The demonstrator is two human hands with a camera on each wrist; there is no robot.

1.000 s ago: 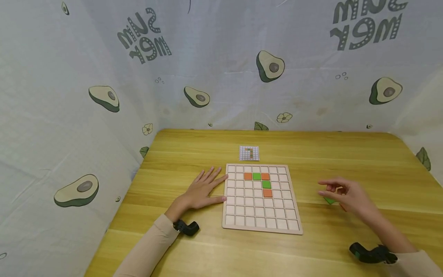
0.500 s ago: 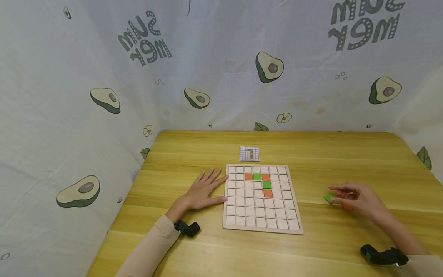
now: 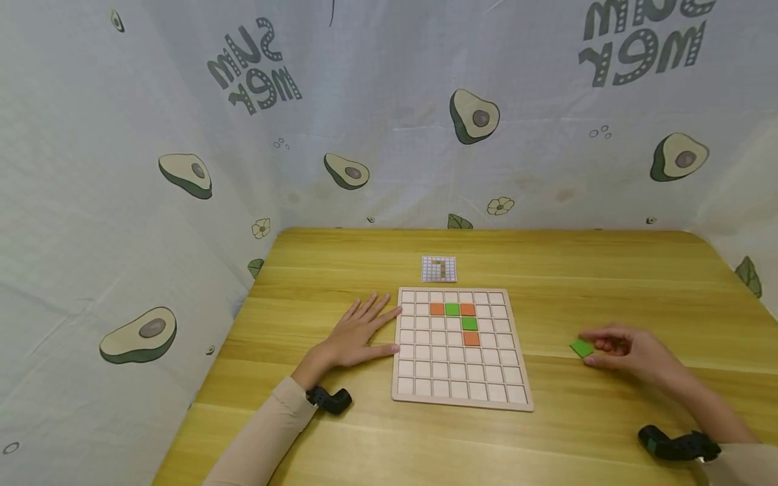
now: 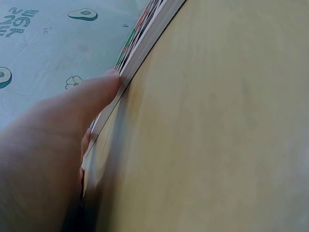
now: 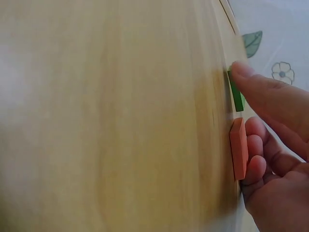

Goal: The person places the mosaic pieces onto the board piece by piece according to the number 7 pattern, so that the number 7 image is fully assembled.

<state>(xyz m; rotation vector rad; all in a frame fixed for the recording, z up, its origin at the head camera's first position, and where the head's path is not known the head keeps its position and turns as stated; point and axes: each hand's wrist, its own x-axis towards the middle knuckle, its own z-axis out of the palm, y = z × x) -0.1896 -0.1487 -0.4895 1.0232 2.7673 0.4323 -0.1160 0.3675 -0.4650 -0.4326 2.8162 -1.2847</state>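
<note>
A wooden grid board (image 3: 458, 371) lies mid-table with orange and green square tiles in some cells. Flat on the table to its left, my left hand (image 3: 349, 337) spreads its fingers, thumb and little finger at the board's left edge; the left wrist view shows the thumb (image 4: 99, 94) against that edge. Right of the board, my right hand (image 3: 629, 351) has thumb and index finger at two sides of a loose green tile (image 3: 581, 347). In the right wrist view an orange tile (image 5: 239, 150) lies beside the curled other fingers; the hand hides it in the head view.
A small printed card (image 3: 439, 268) with a coloured grid pattern lies just behind the board. The wooden table (image 3: 340, 263) meets a white curtain (image 3: 389, 135) printed with avocados at the back and left. Both wrists wear black camera bands.
My right hand has shifted right and drawn back from over the green tile, uncovering more of it, while the orange tile has gone under the hand. The left hand stays still.
</note>
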